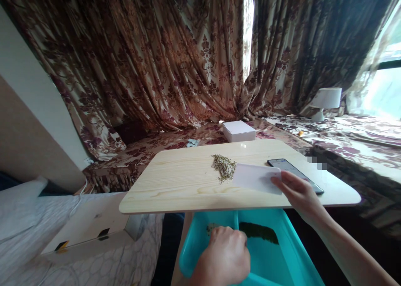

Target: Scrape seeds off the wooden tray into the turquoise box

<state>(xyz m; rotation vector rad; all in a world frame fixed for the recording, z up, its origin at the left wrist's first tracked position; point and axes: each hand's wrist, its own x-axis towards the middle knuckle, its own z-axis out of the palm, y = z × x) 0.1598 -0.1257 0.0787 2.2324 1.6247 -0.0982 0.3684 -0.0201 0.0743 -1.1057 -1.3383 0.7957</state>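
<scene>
- Writing first: the phone (290, 167), lit and lying behind the right hand (297, 190), shows small lines on its screen, too fine to read
- Away to the left of both hands, a long white carton (94, 225) carries black patches, a touch of yellow and a faint grey mark, none of it readable
- Right hand now: thumb and fingers clamped on the right end of a white card (255, 178), its far end right at the heap of green and pale bits (224, 168)
- Left hand (224, 254), down at the teal tray (269, 261): fingers curled together, what they grip, if anything, hidden underneath
- Just beyond that left hand, pale bits (211, 227) in the tray's left compartment; to its right, across the divider, a dark green strip (260, 232)
- Further out ahead of the hands, a white box (239, 131) and a small greyish cloth (192, 143) on the patterned cover (156, 152), curtains (156, 56) behind, and a white lamp (327, 98) off to the right
- Edges: the bench (175, 177) has its near edge between the two hands, rounded corners at either side, and the tray sits below that edge
- Room: pale wood stretches left from the heap, while the phone takes up space close by the right hand
</scene>
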